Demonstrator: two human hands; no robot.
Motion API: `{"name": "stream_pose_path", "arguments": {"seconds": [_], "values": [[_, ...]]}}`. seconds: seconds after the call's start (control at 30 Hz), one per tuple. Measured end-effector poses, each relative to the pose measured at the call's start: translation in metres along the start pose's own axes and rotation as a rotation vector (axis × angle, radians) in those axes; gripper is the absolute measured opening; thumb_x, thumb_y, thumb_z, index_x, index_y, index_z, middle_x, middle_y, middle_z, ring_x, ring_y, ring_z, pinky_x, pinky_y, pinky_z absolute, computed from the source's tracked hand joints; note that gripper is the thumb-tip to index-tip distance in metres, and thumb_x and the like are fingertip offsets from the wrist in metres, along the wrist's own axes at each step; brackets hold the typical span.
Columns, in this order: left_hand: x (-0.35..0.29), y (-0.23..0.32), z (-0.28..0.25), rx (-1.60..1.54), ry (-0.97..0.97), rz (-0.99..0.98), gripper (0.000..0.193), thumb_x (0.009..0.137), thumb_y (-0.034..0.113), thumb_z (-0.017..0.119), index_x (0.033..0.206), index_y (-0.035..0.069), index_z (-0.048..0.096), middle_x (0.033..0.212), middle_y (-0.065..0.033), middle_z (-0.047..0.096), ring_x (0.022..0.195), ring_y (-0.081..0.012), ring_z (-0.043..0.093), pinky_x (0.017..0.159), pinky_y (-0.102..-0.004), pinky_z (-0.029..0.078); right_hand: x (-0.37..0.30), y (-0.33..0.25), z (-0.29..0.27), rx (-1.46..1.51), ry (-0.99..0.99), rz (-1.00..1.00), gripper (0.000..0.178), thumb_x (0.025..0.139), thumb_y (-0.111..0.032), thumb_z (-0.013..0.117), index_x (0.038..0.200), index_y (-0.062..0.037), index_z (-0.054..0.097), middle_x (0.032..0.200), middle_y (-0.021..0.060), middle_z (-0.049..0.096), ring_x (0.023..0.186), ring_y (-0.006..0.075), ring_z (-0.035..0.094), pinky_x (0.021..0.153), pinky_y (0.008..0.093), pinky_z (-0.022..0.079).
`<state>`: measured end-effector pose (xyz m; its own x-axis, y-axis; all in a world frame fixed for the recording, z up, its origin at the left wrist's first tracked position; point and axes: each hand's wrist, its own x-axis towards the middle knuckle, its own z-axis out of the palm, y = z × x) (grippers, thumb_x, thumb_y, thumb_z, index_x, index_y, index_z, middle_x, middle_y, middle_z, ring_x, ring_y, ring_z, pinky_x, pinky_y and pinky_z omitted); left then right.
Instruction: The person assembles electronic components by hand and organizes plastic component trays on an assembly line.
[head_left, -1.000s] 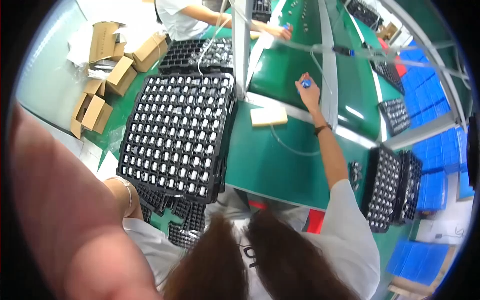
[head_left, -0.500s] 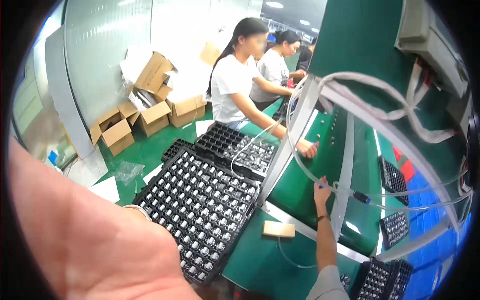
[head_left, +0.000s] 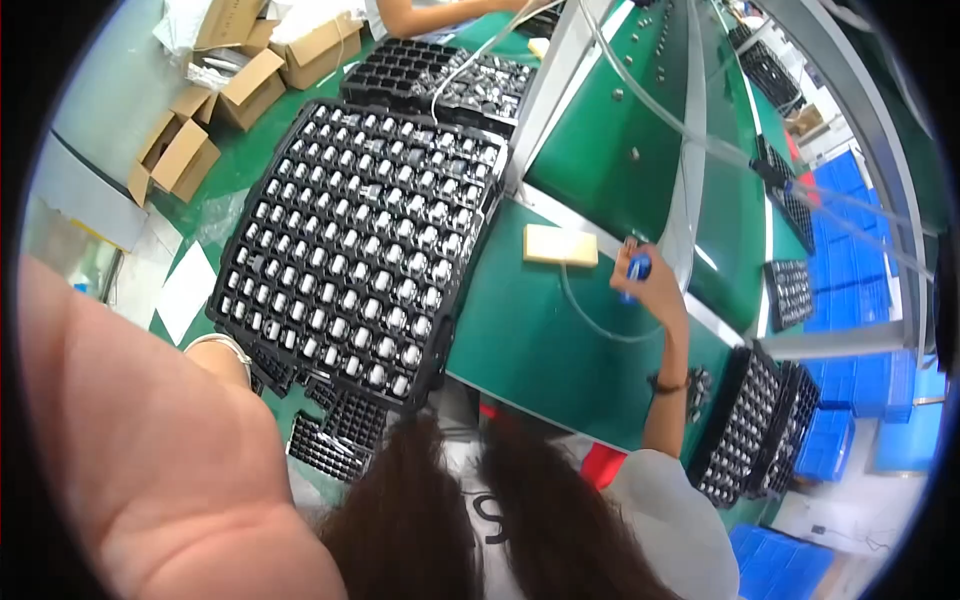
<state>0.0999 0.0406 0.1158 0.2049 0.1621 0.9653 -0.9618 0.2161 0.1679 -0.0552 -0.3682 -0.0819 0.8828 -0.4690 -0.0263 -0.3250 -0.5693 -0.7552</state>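
Smooth green tbl (head_left: 520, 340): R hand (head_left: 662, 285) clasps shiny blue obj (head_left: 639, 266); can't tell L hand (head_left: 170, 450) grip.

r forearm (head_left: 670, 420) extends fwd, r wrist (head_left: 676, 335) bent slightly l, r hand (head_left: 650, 285) w/ fingers curled in a grip. l hand (head_left: 170, 450) raised v. close to camera, palm side showing, fingers out of view.
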Motion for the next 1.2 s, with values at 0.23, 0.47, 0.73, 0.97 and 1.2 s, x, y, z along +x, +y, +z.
{"name": "stream_pose_path", "arguments": {"seconds": [0.23,0.47,0.73,0.97,1.2], "values": [[-0.004,0.056,-0.035,-0.032,-0.021,-0.073,0.052,0.09,0.04,0.044,0.134,0.012,0.035,0.136,-0.0155,0.038,0.129,-0.0334,0.032,0.103,-0.0591,0.021,-0.094,-0.002,0.029,-0.01,-0.083,0.176,0.057,0.064,-0.022,0.079,0.107,-0.0007,0.05,0.089,0.0122,0.06,0.081,0.0207,0.058,0.071,0.0318,0.048],[-0.057,0.076,-0.12,0.365,0.141,-0.254,0.047,0.089,0.028,0.044,0.125,-0.002,0.038,0.127,-0.0219,0.044,0.121,-0.031,0.041,0.102,-0.042,0.032,-0.139,-0.124,0.033,-0.421,0.445,-0.208,0.029,0.078,-0.015,0.064,0.103,-0.0016,0.056,0.101,0.0127,0.057,0.092,0.0241,0.054,0.08,0.0325,0.042],[-0.492,0.217,-0.268,1.095,-0.565,-1.392,0.022,0.086,0.01,0.046,0.102,0.002,0.06,0.095,-0.0184,0.062,0.095,-0.034,0.058,0.085,-0.0386,0.044,-0.228,-0.323,0.07,0.264,0.184,-1.306,0.028,0.082,-0.027,0.063,0.09,-0.001,0.057,0.087,0.0153,0.059,0.073,0.025,0.057,0.053,0.0347,0.045],[-0.51,0.261,-0.262,1.124,-0.547,-1.336,0.026,0.084,0.016,0.048,0.105,0.005,0.059,0.099,-0.0154,0.061,0.098,-0.0326,0.056,0.086,-0.0373,0.043,-0.216,-0.372,0.034,0.244,-0.679,-0.782,0.049,0.085,-0.003,0.052,0.128,-0.0099,0.03,0.104,0.0209,0.053,0.076,0.0279,0.058,0.058,0.0332,0.046],[-0.526,0.293,-0.246,1.214,-0.497,-1.214,0.032,0.081,0.023,0.05,0.108,0.007,0.059,0.104,-0.012,0.059,0.102,-0.0309,0.053,0.087,-0.0357,0.043,-0.246,-0.324,0.041,0.461,-0.387,-0.84,0.057,0.085,0.004,0.046,0.137,-0.0105,0.026,0.119,0.0245,0.043,0.069,0.0198,0.057,0.056,0.0236,0.049]]}}
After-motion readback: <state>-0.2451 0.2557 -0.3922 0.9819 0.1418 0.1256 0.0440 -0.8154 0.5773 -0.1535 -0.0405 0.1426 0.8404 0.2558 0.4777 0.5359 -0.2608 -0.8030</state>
